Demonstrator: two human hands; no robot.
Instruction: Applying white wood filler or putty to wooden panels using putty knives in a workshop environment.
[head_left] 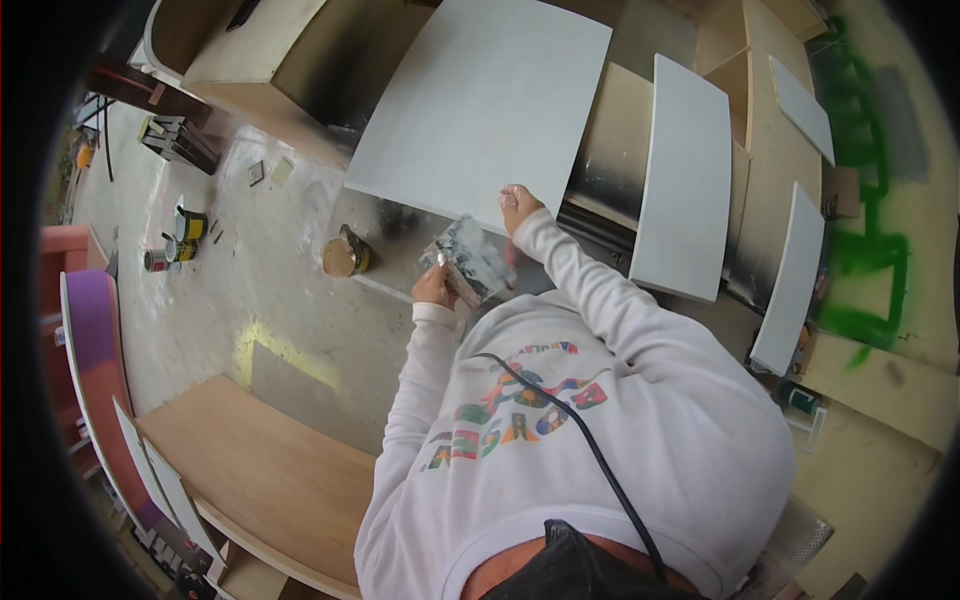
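My left hand [434,287] is closed on the edge of a flat board [478,262] smeared with white and dark residue, held tilted in front of my body. Light smears show on the fingers. To its right, my right hand [518,206] is curled at the near edge of a large white panel [485,105]; whatever it may grip is too small to make out. Whether this hand touches the panel is unclear. Left of the smeared board, an open tin [358,250] stands beside a round tan lid or disc [338,258].
More white panels [683,175] lie on wooden cabinets to the right. Several paint cans [190,222] and a dark stool [180,143] stand on the stained floor at left. A large wooden sheet [250,460] lies at lower left. A black cable [590,440] crosses my shirt.
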